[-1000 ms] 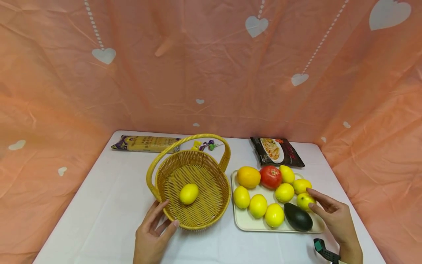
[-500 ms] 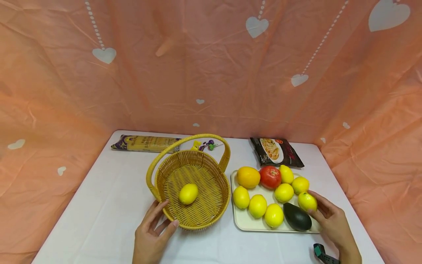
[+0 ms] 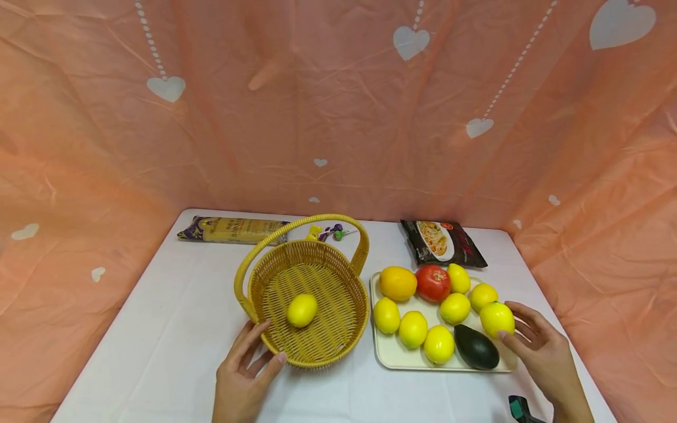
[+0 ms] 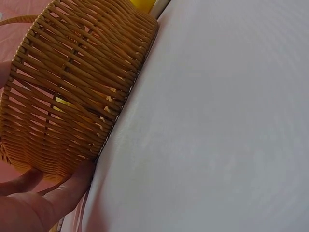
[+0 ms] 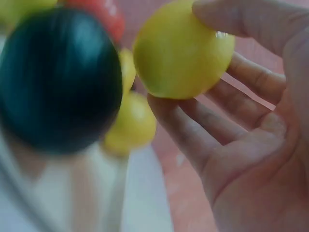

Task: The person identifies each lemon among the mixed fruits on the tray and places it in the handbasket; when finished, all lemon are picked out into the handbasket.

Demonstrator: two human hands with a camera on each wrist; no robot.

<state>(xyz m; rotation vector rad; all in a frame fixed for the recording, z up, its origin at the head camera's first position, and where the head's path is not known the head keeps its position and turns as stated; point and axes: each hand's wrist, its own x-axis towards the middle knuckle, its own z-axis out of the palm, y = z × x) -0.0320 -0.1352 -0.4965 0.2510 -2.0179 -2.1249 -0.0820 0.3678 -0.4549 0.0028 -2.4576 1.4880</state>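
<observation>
A yellow woven basket (image 3: 317, 346) with a tall handle stands in the head view's middle, one lemon (image 3: 302, 311) inside. Against its near-left side rests my left hand (image 3: 244, 367), fingers spread and loosely bent; one fingertip touches the rim and the thumb lies low on the wall (image 4: 63, 193). My right hand (image 3: 547, 346) holds another lemon (image 3: 497, 320) between thumb and fingers over the tray's right end. In the right wrist view that lemon (image 5: 183, 50) sits at the fingertips, apart from the dark avocado (image 5: 60, 79).
A cream tray (image 3: 394, 358) carries several lemons, an orange-yellow fruit (image 3: 398, 283), a red round fruit (image 3: 433, 282) and the avocado (image 3: 477, 348). Behind lie a black food packet (image 3: 444, 242), wrapped lollipops (image 3: 333, 232) and a long noodle-like packet (image 3: 233, 230). Pink cloth (image 3: 338, 117) hangs around the table.
My right hand has closed its fingers on the lemon at the tray's right end, lifted it and moved slightly right. The left hand and the basket have stayed put.
</observation>
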